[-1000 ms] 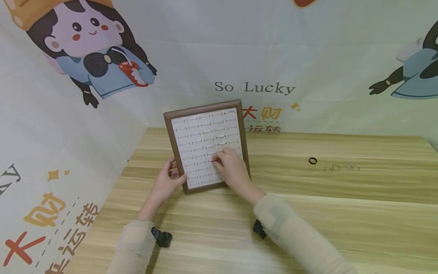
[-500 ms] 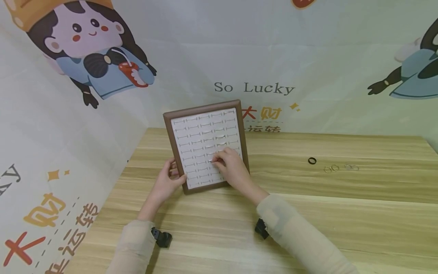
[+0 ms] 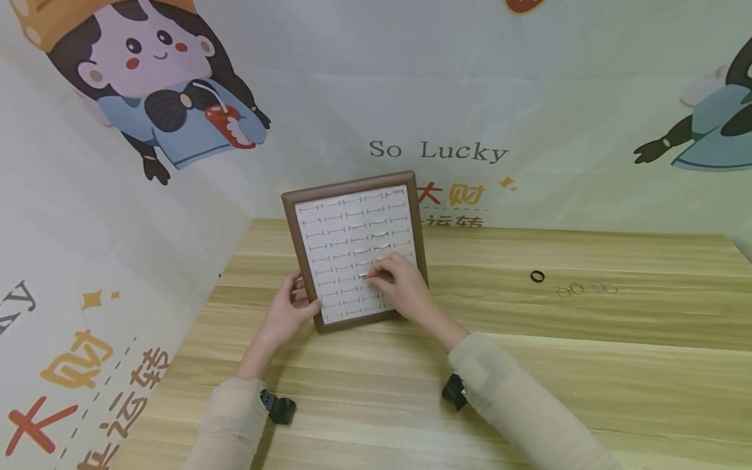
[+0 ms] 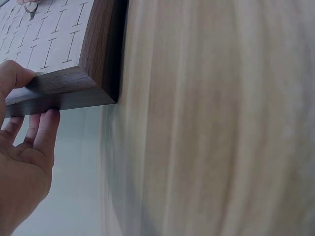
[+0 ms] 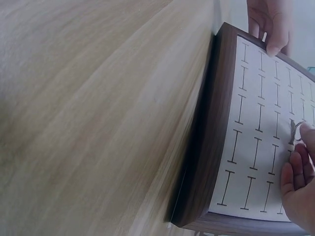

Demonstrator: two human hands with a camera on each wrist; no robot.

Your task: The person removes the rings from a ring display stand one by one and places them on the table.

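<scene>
A ring display board (image 3: 329,261) with a brown wood-look frame and white slotted face stands tilted on the table. My left hand (image 3: 288,313) grips its left edge, thumb in front and fingers behind, as the left wrist view also shows. With thumb and fingertips, my right hand (image 3: 402,284) pinches a thin metal ring (image 5: 297,131) at a slot in the board's lower middle. The slot gapes around the ring in the right wrist view; how deep it sits cannot be told. Several slots above the right hand look parted, with glints in them.
To the right on the wooden table (image 3: 529,405) lie a black ring (image 3: 537,277) and several thin metal rings (image 3: 576,288). A printed cloth backdrop (image 3: 546,98) hangs behind and on the left.
My right hand has drawn back slightly to the right, and more of the pinched ring shows at the slot. The left hand and the board have stayed in place.
</scene>
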